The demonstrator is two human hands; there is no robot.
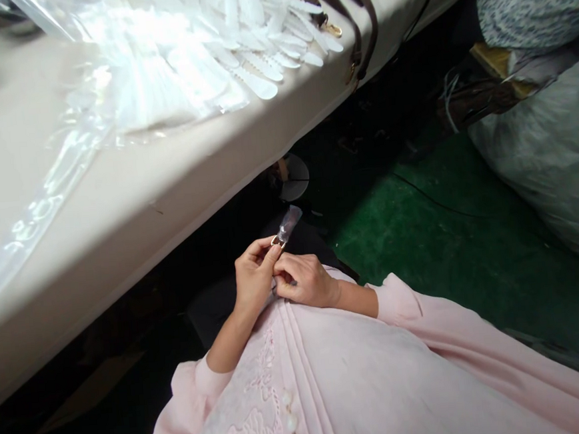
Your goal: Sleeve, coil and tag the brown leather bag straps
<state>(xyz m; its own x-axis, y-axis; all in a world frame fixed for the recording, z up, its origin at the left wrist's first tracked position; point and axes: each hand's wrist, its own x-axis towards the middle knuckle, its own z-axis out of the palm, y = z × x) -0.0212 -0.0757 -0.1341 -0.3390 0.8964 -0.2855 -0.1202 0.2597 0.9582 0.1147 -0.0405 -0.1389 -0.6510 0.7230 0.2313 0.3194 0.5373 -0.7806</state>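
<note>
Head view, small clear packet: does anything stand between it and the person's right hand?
Nothing visible. The clear plastic packet rises from the left hand, and the right hand sits right beside it, touching the left hand's fingers.

1 head-worn camera looks forward and down from just above the pale pink embroidered cardigan [303,390], close on the left hand [255,276] and right hand [304,281], beside the long beige table [118,210].

On my head feed, the left hand [254,276] pinches a small metal clasp [276,241] with a clear plastic tab [289,224], the right hand [304,281] just beside it, below the tabletop [119,217].
</note>
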